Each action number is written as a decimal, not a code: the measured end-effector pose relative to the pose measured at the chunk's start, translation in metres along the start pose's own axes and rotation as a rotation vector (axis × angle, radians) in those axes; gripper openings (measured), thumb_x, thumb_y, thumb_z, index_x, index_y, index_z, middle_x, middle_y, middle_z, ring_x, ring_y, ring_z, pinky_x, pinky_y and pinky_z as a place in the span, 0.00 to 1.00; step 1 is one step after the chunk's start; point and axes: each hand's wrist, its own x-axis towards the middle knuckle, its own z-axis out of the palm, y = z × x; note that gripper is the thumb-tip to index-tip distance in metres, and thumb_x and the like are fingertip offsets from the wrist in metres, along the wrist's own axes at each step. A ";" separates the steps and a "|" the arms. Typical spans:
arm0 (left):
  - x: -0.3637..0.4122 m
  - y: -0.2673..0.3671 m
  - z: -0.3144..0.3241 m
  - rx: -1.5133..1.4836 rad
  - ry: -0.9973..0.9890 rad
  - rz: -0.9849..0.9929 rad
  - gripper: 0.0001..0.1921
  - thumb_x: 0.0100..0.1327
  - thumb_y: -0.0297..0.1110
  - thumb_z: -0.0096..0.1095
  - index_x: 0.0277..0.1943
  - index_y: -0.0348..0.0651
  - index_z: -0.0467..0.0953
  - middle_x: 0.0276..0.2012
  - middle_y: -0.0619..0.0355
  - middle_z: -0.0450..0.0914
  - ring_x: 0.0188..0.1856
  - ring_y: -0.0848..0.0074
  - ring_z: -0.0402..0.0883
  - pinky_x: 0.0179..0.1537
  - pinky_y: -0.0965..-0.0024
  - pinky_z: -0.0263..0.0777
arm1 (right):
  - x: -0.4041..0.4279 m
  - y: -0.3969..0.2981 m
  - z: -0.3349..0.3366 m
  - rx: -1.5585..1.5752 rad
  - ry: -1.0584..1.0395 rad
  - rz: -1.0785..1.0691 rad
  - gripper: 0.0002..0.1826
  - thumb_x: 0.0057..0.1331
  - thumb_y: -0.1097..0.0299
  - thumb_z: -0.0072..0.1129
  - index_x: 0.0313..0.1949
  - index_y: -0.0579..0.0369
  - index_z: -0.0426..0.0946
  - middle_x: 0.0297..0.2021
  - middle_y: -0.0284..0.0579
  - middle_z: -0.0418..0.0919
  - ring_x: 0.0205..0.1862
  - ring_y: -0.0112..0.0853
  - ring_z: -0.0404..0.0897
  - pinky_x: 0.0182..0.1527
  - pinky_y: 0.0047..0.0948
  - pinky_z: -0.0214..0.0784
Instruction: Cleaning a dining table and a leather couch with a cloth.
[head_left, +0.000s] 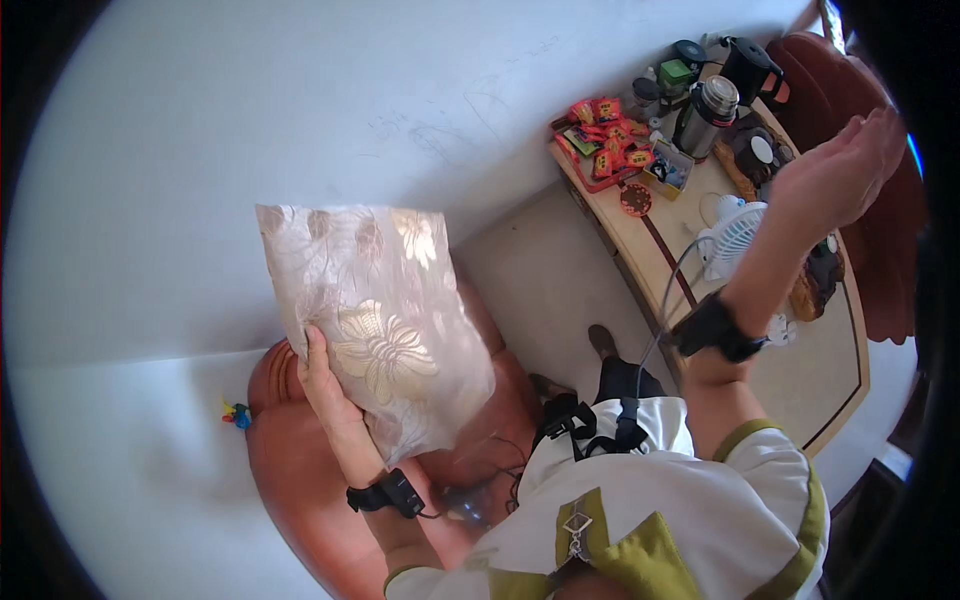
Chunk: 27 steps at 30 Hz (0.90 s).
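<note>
My left hand (330, 390) grips a floral fabric piece (397, 330) by its left edge, thumb on the front and the other fingers hidden behind. The cloth is pale and shiny with large gold flowers, perhaps a cover; it hangs above a reddish-brown leather sofa (300, 450). Raised over the table on the right, my right hand (832, 176) is away from the fabric. Its fingers are extended and blurred, and nothing shows in them. Both wrists wear black strapped devices.
The wooden table (802, 390) carries a white fan (735, 232), a steel thermos (705, 116), a black kettle (750, 67) and a red tray (592, 180) of wrapped packets. A cable (667, 300) runs beside my right arm. A scribbled white wall (300, 112) stands beyond the sofa.
</note>
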 end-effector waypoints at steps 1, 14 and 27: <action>-0.001 0.003 0.015 -0.008 -0.034 -0.006 0.24 0.63 0.43 0.58 0.53 0.30 0.69 0.46 0.54 0.75 0.44 0.74 0.74 0.47 0.74 0.67 | -0.033 0.006 -0.002 -0.057 -0.114 0.128 0.22 0.67 0.64 0.41 0.58 0.61 0.62 0.50 0.46 0.71 0.48 0.37 0.72 0.53 0.40 0.63; 0.032 -0.006 -0.063 0.303 0.007 0.118 0.23 0.64 0.42 0.55 0.51 0.26 0.71 0.46 0.52 0.75 0.43 0.73 0.74 0.46 0.73 0.67 | -0.074 0.042 0.043 0.158 -0.574 0.416 0.26 0.62 0.64 0.56 0.58 0.57 0.63 0.51 0.53 0.71 0.52 0.35 0.69 0.55 0.35 0.61; -0.089 0.007 0.058 0.223 -0.618 0.242 0.23 0.62 0.40 0.57 0.52 0.28 0.69 0.50 0.50 0.73 0.48 0.69 0.72 0.51 0.68 0.64 | -0.240 -0.011 0.072 0.044 -1.092 0.926 0.28 0.71 0.61 0.34 0.65 0.61 0.42 0.66 0.42 0.42 0.67 0.32 0.44 0.67 0.31 0.36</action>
